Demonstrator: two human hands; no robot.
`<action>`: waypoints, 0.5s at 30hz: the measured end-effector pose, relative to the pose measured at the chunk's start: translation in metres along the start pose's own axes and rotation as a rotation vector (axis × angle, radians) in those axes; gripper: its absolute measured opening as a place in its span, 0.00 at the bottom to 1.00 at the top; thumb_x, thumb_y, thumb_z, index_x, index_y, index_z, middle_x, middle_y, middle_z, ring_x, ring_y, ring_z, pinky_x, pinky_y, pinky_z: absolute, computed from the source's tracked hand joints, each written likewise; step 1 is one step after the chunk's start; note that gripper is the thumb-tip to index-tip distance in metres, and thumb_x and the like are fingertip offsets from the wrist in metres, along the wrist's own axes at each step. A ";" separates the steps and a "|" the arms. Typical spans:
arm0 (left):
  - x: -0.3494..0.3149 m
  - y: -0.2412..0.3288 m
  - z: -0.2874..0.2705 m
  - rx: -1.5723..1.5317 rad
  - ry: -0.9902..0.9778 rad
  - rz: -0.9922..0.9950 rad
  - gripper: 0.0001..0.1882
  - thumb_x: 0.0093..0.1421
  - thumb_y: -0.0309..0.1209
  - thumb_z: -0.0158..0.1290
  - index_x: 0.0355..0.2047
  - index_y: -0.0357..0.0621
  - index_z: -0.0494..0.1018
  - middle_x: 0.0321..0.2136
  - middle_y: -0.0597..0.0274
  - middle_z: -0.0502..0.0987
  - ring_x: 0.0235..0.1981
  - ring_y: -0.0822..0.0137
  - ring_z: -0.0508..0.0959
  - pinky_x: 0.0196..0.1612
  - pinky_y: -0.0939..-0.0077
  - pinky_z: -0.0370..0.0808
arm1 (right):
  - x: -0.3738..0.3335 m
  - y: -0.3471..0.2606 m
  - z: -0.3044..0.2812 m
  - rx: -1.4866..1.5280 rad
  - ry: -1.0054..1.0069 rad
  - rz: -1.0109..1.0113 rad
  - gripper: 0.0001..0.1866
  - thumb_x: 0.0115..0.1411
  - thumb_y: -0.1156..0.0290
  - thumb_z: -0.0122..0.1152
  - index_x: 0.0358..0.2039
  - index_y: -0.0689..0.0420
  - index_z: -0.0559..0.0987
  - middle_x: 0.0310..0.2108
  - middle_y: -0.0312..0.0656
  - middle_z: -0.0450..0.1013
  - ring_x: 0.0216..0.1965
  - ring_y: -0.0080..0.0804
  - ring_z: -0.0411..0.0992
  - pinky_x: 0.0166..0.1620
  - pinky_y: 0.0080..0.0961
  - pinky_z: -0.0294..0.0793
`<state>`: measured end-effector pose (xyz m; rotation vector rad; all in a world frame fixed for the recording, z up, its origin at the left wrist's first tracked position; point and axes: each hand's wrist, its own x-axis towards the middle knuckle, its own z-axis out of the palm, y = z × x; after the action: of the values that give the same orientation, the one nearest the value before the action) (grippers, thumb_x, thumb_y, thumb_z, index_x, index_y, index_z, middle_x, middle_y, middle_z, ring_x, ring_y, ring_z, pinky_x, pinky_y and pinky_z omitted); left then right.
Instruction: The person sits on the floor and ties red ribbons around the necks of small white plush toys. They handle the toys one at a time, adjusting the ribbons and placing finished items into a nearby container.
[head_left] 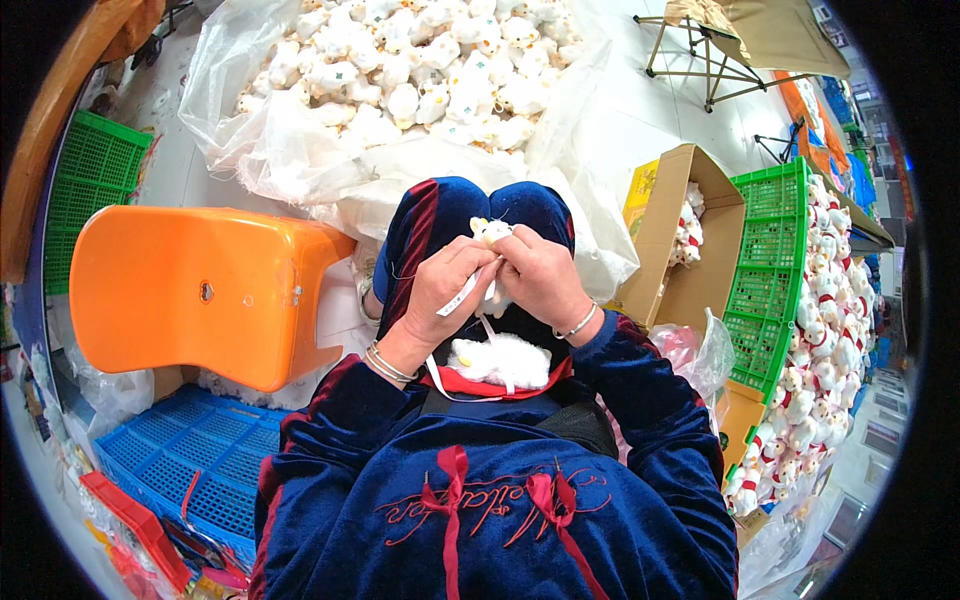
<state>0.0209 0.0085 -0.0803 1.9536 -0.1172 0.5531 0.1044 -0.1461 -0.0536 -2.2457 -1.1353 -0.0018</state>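
Observation:
Above my lap, my left hand (443, 288) and my right hand (543, 275) are closed with their fingertips close together. Between them runs a narrow white ribbon (460, 298), pinched by both; one end hangs past my left fingers. A small white plush toy (491, 231) with yellowish bits shows just beyond my fingertips, its body partly hidden by the hands. Another white plush toy (503, 361) lies on my lap on a piece of red cloth (482, 388), with a white strip over it.
Ahead, a clear plastic sheet (330, 175) holds a heap of white plush toys (430, 75). An orange stool (190, 290) and blue crate (205, 460) stand left. Rightward are a cardboard box (705, 215), a green crate (765, 275) and many toys with red neckbands (825, 330).

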 end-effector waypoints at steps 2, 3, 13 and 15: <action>0.001 0.000 -0.001 -0.013 -0.014 0.012 0.05 0.59 0.21 0.60 0.36 0.39 0.77 0.33 0.53 0.79 0.33 0.56 0.81 0.36 0.68 0.79 | 0.002 -0.003 -0.004 0.034 -0.030 0.016 0.05 0.55 0.75 0.61 0.33 0.57 0.78 0.29 0.48 0.75 0.31 0.47 0.77 0.31 0.37 0.77; 0.001 0.000 -0.002 -0.018 -0.021 0.017 0.05 0.59 0.21 0.60 0.36 0.39 0.77 0.33 0.53 0.79 0.33 0.56 0.81 0.37 0.67 0.79 | 0.003 -0.003 -0.008 0.043 -0.068 0.044 0.05 0.55 0.75 0.61 0.33 0.58 0.79 0.29 0.48 0.75 0.31 0.48 0.77 0.32 0.38 0.77; -0.001 0.002 -0.004 0.047 -0.066 0.019 0.06 0.59 0.24 0.61 0.37 0.40 0.79 0.34 0.55 0.80 0.35 0.58 0.82 0.38 0.69 0.80 | 0.020 0.005 -0.056 -0.017 -0.427 0.085 0.07 0.59 0.70 0.60 0.31 0.60 0.80 0.31 0.49 0.76 0.37 0.50 0.77 0.41 0.42 0.76; -0.002 0.002 -0.005 0.061 -0.076 0.011 0.06 0.59 0.23 0.61 0.37 0.40 0.79 0.34 0.55 0.80 0.34 0.59 0.82 0.38 0.69 0.80 | 0.024 -0.001 -0.066 -0.006 -0.450 0.089 0.08 0.60 0.69 0.61 0.30 0.60 0.79 0.35 0.49 0.75 0.38 0.49 0.75 0.41 0.39 0.75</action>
<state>0.0167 0.0115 -0.0776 2.0353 -0.1612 0.4951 0.1361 -0.1624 0.0064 -2.3661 -1.2543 0.5612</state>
